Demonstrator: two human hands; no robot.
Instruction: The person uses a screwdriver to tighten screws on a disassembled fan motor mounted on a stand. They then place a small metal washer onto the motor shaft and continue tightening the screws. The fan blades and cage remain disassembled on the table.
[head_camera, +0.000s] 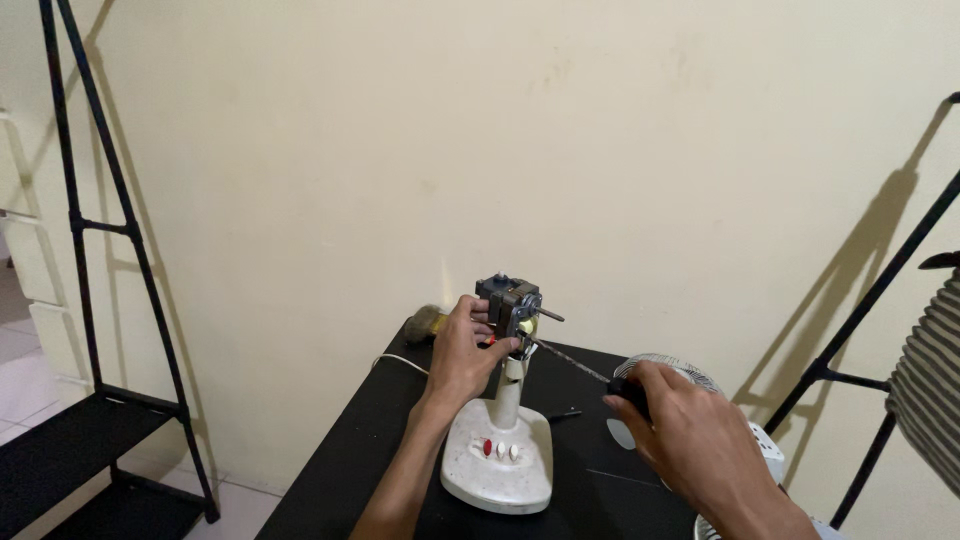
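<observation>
A small fan stands on a black table (350, 460), stripped to its bare motor (508, 300) on a white stand and base (500, 462) with red and white buttons. My left hand (462, 352) grips the motor's side near the top of the stand. In my right hand (690, 432) is a screwdriver (572, 360) with a black handle. Its long shaft points up and left, and the tip touches the motor just below its shaft.
A wire fan grille (672, 366) lies on the table behind my right hand. A white cord (400, 362) runs off the back left. Black metal frames stand at left (95, 225) and right (880, 290). A cream wall is close behind.
</observation>
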